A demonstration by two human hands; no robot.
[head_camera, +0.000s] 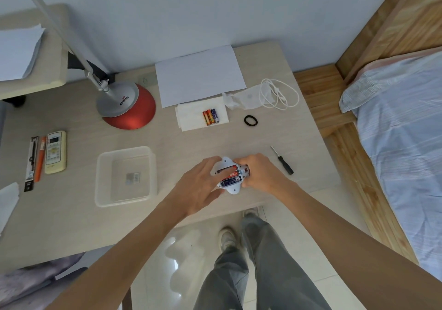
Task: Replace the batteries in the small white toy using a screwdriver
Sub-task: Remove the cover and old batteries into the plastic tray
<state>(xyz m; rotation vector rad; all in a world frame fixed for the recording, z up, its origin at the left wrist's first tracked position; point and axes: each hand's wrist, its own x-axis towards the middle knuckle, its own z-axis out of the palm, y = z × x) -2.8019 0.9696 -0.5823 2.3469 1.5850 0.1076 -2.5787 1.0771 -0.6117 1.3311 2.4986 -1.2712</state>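
The small white toy (231, 185) lies upside down near the table's front edge, its battery bay uncovered with batteries (230, 180) showing inside. My left hand (199, 185) holds the toy's left side, a fingertip pressing on a battery in the bay. My right hand (259, 172) grips the toy's right end. A small black-handled screwdriver (283, 161) lies on the table just right of my right hand. Three loose batteries (211, 117) sit on a white tissue (191, 118) farther back.
A clear plastic tray (125, 175) holding a small flat piece stands left of my hands. A red-based desk lamp (129, 105), a remote control (55, 152), a paper sheet (199, 77), a white cable (278, 93) and a black hair tie (250, 120) lie around. A bed (401, 123) is at the right.
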